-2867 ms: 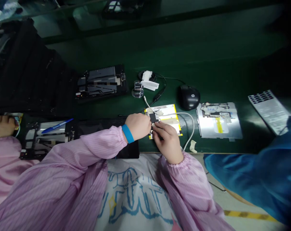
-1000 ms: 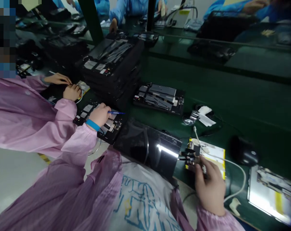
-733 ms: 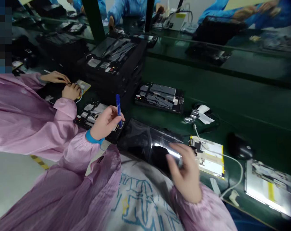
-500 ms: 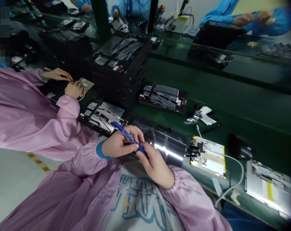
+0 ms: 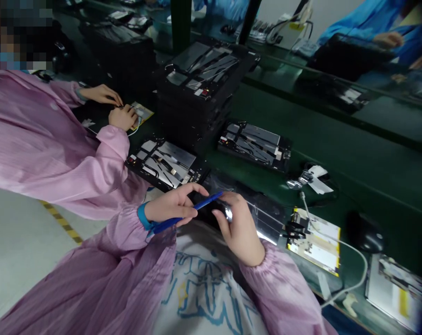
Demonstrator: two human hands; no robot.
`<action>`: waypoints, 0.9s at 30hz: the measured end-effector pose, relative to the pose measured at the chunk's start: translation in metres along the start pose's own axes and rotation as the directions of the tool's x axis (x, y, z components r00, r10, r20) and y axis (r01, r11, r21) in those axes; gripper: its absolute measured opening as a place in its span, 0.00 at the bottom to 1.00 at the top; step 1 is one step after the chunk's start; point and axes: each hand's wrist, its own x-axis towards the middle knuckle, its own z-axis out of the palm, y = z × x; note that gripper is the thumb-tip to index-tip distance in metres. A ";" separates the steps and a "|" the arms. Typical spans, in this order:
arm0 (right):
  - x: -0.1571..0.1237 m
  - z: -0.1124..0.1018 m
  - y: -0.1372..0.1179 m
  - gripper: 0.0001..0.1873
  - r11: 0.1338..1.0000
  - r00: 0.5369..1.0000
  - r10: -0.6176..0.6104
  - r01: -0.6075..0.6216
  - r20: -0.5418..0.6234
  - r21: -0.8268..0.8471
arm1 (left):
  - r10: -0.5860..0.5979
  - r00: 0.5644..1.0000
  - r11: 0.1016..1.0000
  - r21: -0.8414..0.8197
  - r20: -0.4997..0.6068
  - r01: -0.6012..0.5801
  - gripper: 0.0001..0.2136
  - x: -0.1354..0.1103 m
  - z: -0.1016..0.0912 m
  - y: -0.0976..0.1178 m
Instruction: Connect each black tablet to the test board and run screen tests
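A blue pen (image 5: 188, 211) lies nearly level between both my hands, just above the near table edge. My left hand (image 5: 172, 205) pinches its middle and rear, thumb and fingers closed round the barrel. The fingertips of my right hand (image 5: 239, 227) touch the pen's far tip, fingers curled. Under the hands lies a glossy black tablet (image 5: 256, 218) in clear film. To its right sits a yellow-edged circuit assembly (image 5: 317, 244) with a white cable (image 5: 353, 265) plugged in.
An open tablet back (image 5: 167, 163) lies left of my hands, another (image 5: 254, 144) farther back, and a tall stack of black trays (image 5: 200, 93) behind. A neighbour in pink (image 5: 120, 116) works at the left. A black mouse (image 5: 366, 232) and metal plate (image 5: 399, 291) lie right.
My left hand fetched the pen from the open tablet at the left and brought it before me. My right hand left the circuit assembly and met the pen; the pen has swung nearly level.
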 end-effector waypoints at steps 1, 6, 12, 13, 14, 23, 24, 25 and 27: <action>0.002 -0.002 0.002 0.15 0.999 0.999 -0.029 0.030 0.014 -0.035 | -0.009 1.000 1.000 -0.028 0.029 0.009 0.23 0.000 -0.001 0.000; 0.006 -0.006 0.003 0.11 0.983 0.961 -0.142 0.166 0.235 -0.083 | -0.131 0.983 0.975 -0.162 0.131 0.151 0.17 0.005 -0.003 -0.004; 0.006 0.005 -0.013 0.22 0.960 0.930 -0.003 -0.101 0.369 0.263 | 0.059 0.993 0.993 -0.091 -0.103 -0.069 0.17 0.005 0.007 -0.012; 0.005 0.008 -0.014 0.23 0.936 0.909 0.030 -0.172 0.417 0.308 | 0.086 0.988 0.996 0.029 -0.131 -0.083 0.16 0.002 0.005 -0.012; 0.004 0.010 -0.014 0.25 0.902 0.879 0.054 -0.247 0.474 0.355 | 0.117 0.976 0.987 0.132 -0.182 -0.093 0.15 -0.001 0.001 -0.011; -0.013 0.021 0.013 0.27 0.685 0.807 0.318 -0.558 0.498 0.468 | 0.261 0.810 0.844 0.532 -0.525 0.073 0.09 -0.010 -0.071 -0.015; -0.014 0.023 0.014 0.27 0.687 0.813 0.317 -0.552 0.488 0.473 | 0.262 0.815 0.812 0.574 -0.516 0.102 0.08 -0.008 -0.071 -0.018; -0.015 0.025 0.015 0.26 0.683 0.821 0.316 -0.545 0.476 0.486 | 0.274 0.812 0.782 0.611 -0.515 0.123 0.08 -0.007 -0.070 -0.020; -0.016 0.028 0.015 0.25 0.669 0.834 0.318 -0.534 0.451 0.517 | 0.307 0.800 0.740 0.658 -0.516 0.140 0.08 -0.004 -0.067 -0.022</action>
